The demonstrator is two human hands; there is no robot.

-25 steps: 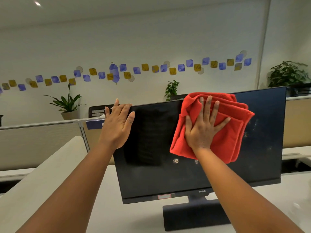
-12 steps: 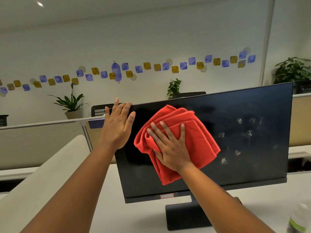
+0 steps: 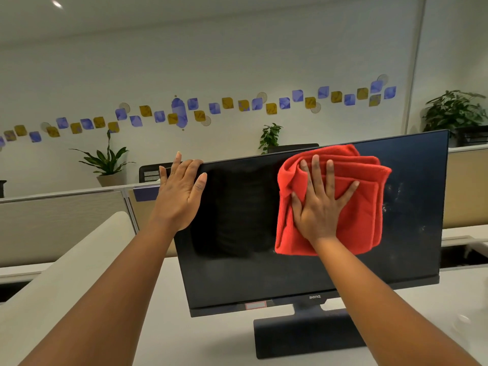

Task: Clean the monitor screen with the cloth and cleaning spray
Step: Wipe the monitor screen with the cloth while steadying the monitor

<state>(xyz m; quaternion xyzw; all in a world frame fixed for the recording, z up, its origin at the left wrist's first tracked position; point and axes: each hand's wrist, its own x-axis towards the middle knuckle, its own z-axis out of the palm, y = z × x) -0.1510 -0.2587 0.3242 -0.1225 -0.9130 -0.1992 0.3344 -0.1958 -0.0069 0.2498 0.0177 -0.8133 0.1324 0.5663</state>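
Our right hand, fingers spread, presses the red cloth against the monitor screen. Our left hand lies flat on its upper-left corner.

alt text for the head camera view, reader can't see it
A person's right hand presses a folded red cloth against the upper part of a dark monitor screen; the left hand rests on its top left corner.

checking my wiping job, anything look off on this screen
Whitish flecks dot the right part of the monitor screen, beside the red cloth that the right hand presses flat: unwiped spray, probably. Nothing looks damaged or askew.
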